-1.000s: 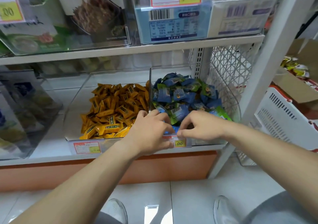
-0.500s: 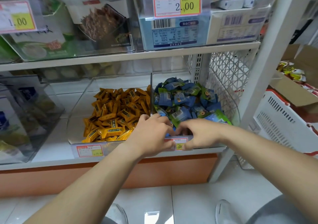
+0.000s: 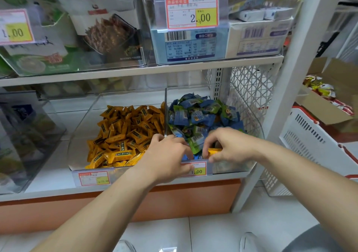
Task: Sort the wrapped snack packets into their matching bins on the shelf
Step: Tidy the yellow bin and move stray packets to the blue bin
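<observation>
One stray orange wrapped packet (image 3: 214, 151) low in the clear plastic right bin (image 3: 232, 167) among blue and green wrapped packets (image 3: 195, 116), pinched by right hand (image 3: 231, 145). Left hand (image 3: 166, 155) alongside, fingers curled; hold unclear. Matching orange packets (image 3: 124, 135) in adjoining clear left bin (image 3: 81, 147).

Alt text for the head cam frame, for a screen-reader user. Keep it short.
The right hand pinches a single orange packet at the front of the clear right bin, which is heaped with blue and green packets; the left hand reaches into the same bin beside it. The left bin next to it holds a pile of matching orange packets.
</observation>
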`<state>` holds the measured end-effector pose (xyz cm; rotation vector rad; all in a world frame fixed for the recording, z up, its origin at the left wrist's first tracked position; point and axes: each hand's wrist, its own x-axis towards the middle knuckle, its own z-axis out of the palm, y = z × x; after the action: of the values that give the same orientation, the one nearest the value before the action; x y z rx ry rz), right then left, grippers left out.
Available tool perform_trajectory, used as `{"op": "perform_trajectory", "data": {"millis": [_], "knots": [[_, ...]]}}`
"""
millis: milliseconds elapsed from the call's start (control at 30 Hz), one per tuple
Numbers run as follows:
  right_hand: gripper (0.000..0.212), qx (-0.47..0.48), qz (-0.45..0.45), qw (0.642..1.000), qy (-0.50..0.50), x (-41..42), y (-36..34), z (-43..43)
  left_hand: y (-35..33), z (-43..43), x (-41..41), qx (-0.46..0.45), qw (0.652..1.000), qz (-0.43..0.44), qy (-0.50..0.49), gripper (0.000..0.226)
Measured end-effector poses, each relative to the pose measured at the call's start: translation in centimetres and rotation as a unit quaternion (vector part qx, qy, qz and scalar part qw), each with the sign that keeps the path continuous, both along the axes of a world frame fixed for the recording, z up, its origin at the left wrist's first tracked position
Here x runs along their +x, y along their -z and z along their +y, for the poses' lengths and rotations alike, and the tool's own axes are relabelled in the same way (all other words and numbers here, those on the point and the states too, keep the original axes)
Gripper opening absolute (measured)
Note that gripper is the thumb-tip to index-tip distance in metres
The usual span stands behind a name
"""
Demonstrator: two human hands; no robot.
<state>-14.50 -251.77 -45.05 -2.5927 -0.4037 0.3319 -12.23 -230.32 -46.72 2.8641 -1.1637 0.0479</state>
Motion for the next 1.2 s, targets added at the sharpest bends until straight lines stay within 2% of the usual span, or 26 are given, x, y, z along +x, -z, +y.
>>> {"op": "perform_trajectory", "data": {"millis": [167,233,300,400,533,600,733,800,967,1067,1200], "knots": [[0.020,0.117,-0.115,0.980,0.110,-1.9,-2.3,-2.3,-1.0,-0.6,-0.6,-0.066,0.997,-0.041,-0.011,0.032],[0.021,0.142,-0.148,0.968,0.147,-3.0,-3.1,-3.6,-1.4,-1.2,-0.6,-0.112,0.993,-0.026,0.017,0.032],[0.023,0.153,-0.156,0.960,0.177,-4.1,-3.6,-4.7,-1.2,-2.5,-1.0,-0.155,0.986,0.040,0.045,0.034],[0.027,0.155,-0.148,0.953,0.214,-5.6,-3.6,-6.2,-0.3,-5.1,-1.7,-0.182,0.962,0.198,0.043,0.034],[0.018,0.089,-0.157,0.961,0.211,-7.1,-2.3,-7.5,0.2,-7.4,-0.9,-0.213,0.939,0.269,0.002,0.018],[0.019,0.069,-0.158,0.963,0.209,-7.6,-1.7,-7.8,0.3,-7.9,-0.1,-0.183,0.942,0.281,-0.013,0.023],[0.019,0.039,-0.148,0.966,0.210,-7.8,-0.9,-8.3,0.8,-8.6,0.0,0.003,0.963,0.269,-0.009,0.062],[0.019,0.029,-0.146,0.966,0.211,-7.7,-0.7,-8.6,1.0,-8.8,-0.1,0.051,0.968,0.246,-0.007,0.072],[0.019,0.025,-0.130,0.970,0.203,-7.5,-0.7,-8.4,0.1,-7.6,1.0,0.130,0.984,0.118,-0.039,0.100],[0.019,0.030,-0.130,0.971,0.198,-7.3,-0.8,-8.3,0.2,-7.1,0.6,0.137,0.987,0.076,-0.039,0.093],[0.018,0.036,-0.133,0.970,0.198,-7.2,-0.8,-8.2,0.4,-7.5,0.0,0.067,0.998,0.012,0.012,0.077]]}}
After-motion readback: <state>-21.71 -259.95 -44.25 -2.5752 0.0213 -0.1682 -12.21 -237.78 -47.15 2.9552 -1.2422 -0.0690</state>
